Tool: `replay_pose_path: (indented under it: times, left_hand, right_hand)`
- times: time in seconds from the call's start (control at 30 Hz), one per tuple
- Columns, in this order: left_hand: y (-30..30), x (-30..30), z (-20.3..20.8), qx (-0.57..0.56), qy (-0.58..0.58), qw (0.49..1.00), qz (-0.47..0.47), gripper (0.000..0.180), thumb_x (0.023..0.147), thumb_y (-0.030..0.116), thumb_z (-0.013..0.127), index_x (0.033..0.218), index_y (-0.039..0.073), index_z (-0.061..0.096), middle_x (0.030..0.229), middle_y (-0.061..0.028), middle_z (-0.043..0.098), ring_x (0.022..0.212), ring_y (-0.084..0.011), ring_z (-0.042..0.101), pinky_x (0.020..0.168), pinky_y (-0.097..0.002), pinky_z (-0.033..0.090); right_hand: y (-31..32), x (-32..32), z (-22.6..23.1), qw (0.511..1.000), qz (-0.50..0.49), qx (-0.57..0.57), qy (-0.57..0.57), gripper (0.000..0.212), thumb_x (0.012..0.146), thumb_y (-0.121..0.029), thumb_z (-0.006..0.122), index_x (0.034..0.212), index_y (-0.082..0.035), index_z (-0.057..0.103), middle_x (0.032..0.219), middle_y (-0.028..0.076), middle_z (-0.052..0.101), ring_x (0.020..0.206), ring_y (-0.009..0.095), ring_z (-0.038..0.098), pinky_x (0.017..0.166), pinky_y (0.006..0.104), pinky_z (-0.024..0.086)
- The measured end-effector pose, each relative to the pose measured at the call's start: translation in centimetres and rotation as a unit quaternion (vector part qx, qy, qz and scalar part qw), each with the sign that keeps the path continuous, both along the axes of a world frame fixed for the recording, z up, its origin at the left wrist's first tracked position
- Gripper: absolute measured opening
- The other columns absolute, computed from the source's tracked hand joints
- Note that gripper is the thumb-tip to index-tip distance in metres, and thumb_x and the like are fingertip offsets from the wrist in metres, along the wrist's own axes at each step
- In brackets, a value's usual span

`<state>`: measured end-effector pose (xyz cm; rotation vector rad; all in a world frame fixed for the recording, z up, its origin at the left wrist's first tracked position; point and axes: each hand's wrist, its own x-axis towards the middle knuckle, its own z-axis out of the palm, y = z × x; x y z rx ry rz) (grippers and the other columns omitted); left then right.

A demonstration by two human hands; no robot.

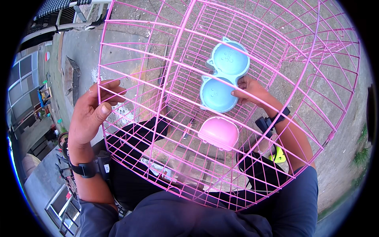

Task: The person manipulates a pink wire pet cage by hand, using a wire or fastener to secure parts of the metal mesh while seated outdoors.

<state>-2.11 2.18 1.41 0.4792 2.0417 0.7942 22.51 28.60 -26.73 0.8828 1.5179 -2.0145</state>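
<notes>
A large pink wire cage (172,62) tilts across my lap. Seen through its wires, my right hand (249,93) pinches the edge of a light blue double pet bowl (221,96), whose two round dishes have small cat ears. The bowl's hollows face up toward me, and my right forearm shows behind the wires. My left hand (89,112) is at the cage's left edge, its fingers curled past the edge wire and its thumb apart from them. Nearer me than the bowl is a pink half-round plastic cup (219,133), seen through the wires.
Concrete and bare dirt ground (308,130) surrounds me. A dark woven seat with a metal frame (59,23) stands at the far left. Leftward are windows (25,73) and a bicycle (65,164). A yellow-green thing (279,155) shows beside my right forearm.
</notes>
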Motion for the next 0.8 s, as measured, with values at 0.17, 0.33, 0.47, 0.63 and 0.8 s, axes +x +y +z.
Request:
replay_pose_path:
  times: [0.17, 0.33, 0.47, 0.63, 0.8]
  left_hand:
    - [0.1, -0.1, 0.0, 0.002, -0.001, 1.0, -0.003, 0.077, 0.079, 0.05, 0.069, 0.128, -0.004, 0.046, 0.113, -0.0177, 0.061, 0.104, -0.025, 0.06, 0.091, -0.0358, 0.046]
    - [-0.2, 0.1, 0.0, 0.002, 0.002, 1.0, -0.002, 0.077, 0.079, 0.05, 0.069, 0.128, -0.004, 0.046, 0.114, -0.0179, 0.061, 0.103, -0.0251, 0.06, 0.091, -0.0359, 0.046]
    - [-0.1, 0.2, -0.2, 0.004, -0.002, 1.0, -0.002, 0.076, 0.079, 0.05, 0.069, 0.128, -0.004, 0.047, 0.114, -0.0178, 0.061, 0.103, -0.0248, 0.06, 0.091, -0.036, 0.045]
    - [0.1, 0.4, 0.0, 0.006, 0.003, 1.0, -0.002, 0.076, 0.079, 0.05, 0.068, 0.128, -0.004, 0.047, 0.113, -0.0176, 0.061, 0.103, -0.0245, 0.06, 0.091, -0.0355, 0.045]
    - [-0.1, 0.4, 0.0, 0.001, 0.007, 1.0, -0.005, 0.074, 0.08, 0.049, 0.068, 0.128, -0.004, 0.047, 0.113, -0.0174, 0.062, 0.102, -0.0244, 0.061, 0.091, -0.0348, 0.045]
  right_hand:
    - [1.1, 0.0, 0.2, 0.999, 0.043, 0.019, 0.005, 0.058, 0.072, -0.019, 0.076, 0.11, 0.014, 0.046, 0.086, 0.017, 0.061, 0.056, 0.018, 0.064, 0.052, 0.0263, 0.052]
    - [1.8, -0.7, 0.6, 0.998, 0.069, 0.012, -0.008, 0.058, 0.076, -0.023, 0.076, 0.112, 0.01, 0.046, 0.09, 0.017, 0.062, 0.062, 0.018, 0.065, 0.053, 0.0275, 0.055]
    - [1.7, -1.0, 0.0, 0.998, 0.064, 0.011, 0.002, 0.059, 0.076, -0.024, 0.076, 0.114, 0.01, 0.046, 0.09, 0.016, 0.062, 0.062, 0.017, 0.065, 0.052, 0.0274, 0.054]
    - [1.3, -2.1, 0.7, 0.999, 0.045, 0.011, -0.002, 0.061, 0.076, -0.026, 0.076, 0.115, 0.01, 0.046, 0.089, 0.015, 0.062, 0.062, 0.016, 0.064, 0.053, 0.0259, 0.053]
    - [1.1, -2.6, 1.1, 0.999, 0.037, 0.01, 0.006, 0.061, 0.077, -0.027, 0.075, 0.115, 0.01, 0.046, 0.089, 0.016, 0.062, 0.062, 0.017, 0.064, 0.053, 0.0259, 0.053]
